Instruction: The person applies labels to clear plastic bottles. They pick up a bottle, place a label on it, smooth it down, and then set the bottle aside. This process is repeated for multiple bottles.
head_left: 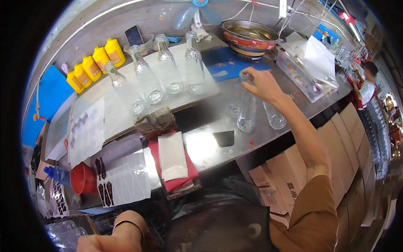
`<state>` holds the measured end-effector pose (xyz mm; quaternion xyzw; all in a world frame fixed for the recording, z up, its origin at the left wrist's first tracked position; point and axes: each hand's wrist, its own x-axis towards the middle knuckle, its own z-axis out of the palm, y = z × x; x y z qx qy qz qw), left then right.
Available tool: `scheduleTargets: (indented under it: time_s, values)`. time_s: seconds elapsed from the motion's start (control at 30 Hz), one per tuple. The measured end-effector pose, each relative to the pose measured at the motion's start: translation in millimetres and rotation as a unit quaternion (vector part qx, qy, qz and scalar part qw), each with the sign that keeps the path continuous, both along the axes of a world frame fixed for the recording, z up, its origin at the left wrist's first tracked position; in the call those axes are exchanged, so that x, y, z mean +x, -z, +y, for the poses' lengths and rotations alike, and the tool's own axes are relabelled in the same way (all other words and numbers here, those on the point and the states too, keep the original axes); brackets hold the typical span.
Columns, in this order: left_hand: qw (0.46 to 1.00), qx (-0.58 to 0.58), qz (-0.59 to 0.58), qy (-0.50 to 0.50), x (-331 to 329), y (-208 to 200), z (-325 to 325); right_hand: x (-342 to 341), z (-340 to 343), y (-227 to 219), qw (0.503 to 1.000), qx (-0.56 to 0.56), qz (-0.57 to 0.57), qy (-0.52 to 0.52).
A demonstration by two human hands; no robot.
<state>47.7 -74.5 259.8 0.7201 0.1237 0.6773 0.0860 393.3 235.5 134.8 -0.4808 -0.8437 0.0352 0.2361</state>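
"How far along?"
"Four bottles (169,70) stand on the pale board (184,99); three, I'd judge, are left on the metal table (210,152), the right hand's (266,85) fingers closed round one's neck"
"Left hand (98,242)?"
"Low down, fingers I can't make out"

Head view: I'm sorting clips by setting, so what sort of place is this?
Probably a workshop or small factory: glass bottles stand in a row, cartons are piled beside a metal workbench, and another person is farther off.
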Motion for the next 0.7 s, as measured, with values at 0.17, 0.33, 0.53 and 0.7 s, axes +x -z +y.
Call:
scheduleTargets:
  time_s: [0.17, 0.33, 0.53, 0.7]
  values:
    - [0.979, -0.013, -0.153, -0.133, 5.0, 60.3, 12.2, -4.2, -6.2, -5.9, 1.0, -0.008, -0.003, 0.005]
    - [0.914, -0.233, -0.025, -0.333, -0.6, 140.6, 27.3, -3.5, -24.9, -7.0, 1.0, -0.004, 0.003, 0.012]
    - [0.826, -0.484, -0.078, -0.278, -30.2, 206.1, 13.5, 5.2, -36.0, 4.5, 0.992, 0.114, 0.06, -0.001]
    - [0.791, -0.539, -0.071, -0.281, -33.3, 220.8, 1.5, -11.6, -97.0, -28.9, 0.968, 0.181, 0.145, 0.092]
